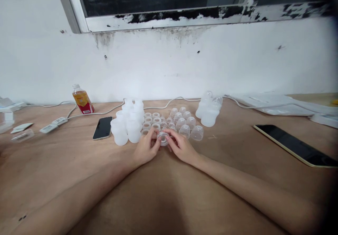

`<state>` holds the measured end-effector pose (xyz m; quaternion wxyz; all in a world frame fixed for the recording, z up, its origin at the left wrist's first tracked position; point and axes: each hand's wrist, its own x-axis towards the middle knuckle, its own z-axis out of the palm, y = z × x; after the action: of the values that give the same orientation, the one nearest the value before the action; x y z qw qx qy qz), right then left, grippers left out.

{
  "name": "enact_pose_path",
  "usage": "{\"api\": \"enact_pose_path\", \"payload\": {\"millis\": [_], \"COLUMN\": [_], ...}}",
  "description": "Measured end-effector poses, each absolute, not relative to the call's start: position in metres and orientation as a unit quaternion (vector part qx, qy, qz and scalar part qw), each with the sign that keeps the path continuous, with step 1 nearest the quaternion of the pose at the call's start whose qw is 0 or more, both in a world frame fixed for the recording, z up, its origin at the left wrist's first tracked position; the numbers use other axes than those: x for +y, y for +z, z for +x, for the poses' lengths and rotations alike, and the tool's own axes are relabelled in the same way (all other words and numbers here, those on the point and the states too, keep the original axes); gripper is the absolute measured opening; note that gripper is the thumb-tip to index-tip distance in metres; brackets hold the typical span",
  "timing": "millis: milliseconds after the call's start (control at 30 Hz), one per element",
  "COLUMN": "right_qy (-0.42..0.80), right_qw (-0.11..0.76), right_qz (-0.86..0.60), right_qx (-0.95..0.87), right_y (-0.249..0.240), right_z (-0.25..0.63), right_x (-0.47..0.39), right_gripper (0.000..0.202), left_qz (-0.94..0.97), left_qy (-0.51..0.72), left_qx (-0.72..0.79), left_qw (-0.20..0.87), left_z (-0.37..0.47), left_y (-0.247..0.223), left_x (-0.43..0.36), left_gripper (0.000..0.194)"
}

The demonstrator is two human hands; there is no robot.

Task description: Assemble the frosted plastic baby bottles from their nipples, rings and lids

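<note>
Between my two hands, just above the table, is a clear bottle collar ring (163,139). My left hand (146,147) pinches its left side with thumb and fingers, and my right hand (184,149) grips the right side. Whether a teat sits inside the ring, I cannot tell. Just beyond my hands lie rows of pale collar rings (156,120), several small clear teats (164,124) and several transparent dome caps (181,123). Frosted white baby bottles (120,133) stand grouped to the left. Behind the caps, on the right, are a few capped baby bottles (208,115).
A phone (102,128) lies left of the bottles, near a drink bottle (83,101). White cable (169,104) runs along the wall past power adapters (50,127). At right are a large dark-screened tablet (293,144) and plastic bags (274,104).
</note>
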<state>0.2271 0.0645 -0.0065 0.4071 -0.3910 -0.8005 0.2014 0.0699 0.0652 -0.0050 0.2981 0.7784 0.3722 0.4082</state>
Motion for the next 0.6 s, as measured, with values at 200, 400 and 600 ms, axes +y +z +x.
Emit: {"api": "enact_pose_path", "payload": {"millis": [200,400,600], "right_qy": [0.231,0.216,0.23], "right_qw": [0.42,0.432,0.401], "right_qz": [-0.392,-0.402,-0.386], "right_qx": [-0.786,-0.778,-0.799], "right_y": [-0.0049,-0.0062,-0.0052], "right_z": [0.22,0.2214,0.221], "right_x": [0.0616,0.0627,0.0612], "right_gripper": [0.011,0.01,0.013], "left_qz": [0.782,0.792,0.804], "left_qy": [0.399,0.375,0.385], "left_qx": [0.392,0.396,0.403], "left_qw": [0.275,0.275,0.205], "left_z": [0.0703,0.0721,0.0706], "left_y": [-0.0076,-0.006,-0.0035], "left_x": [0.0684,0.0654,0.0639], "left_gripper": [0.008,0.012,0.008]}}
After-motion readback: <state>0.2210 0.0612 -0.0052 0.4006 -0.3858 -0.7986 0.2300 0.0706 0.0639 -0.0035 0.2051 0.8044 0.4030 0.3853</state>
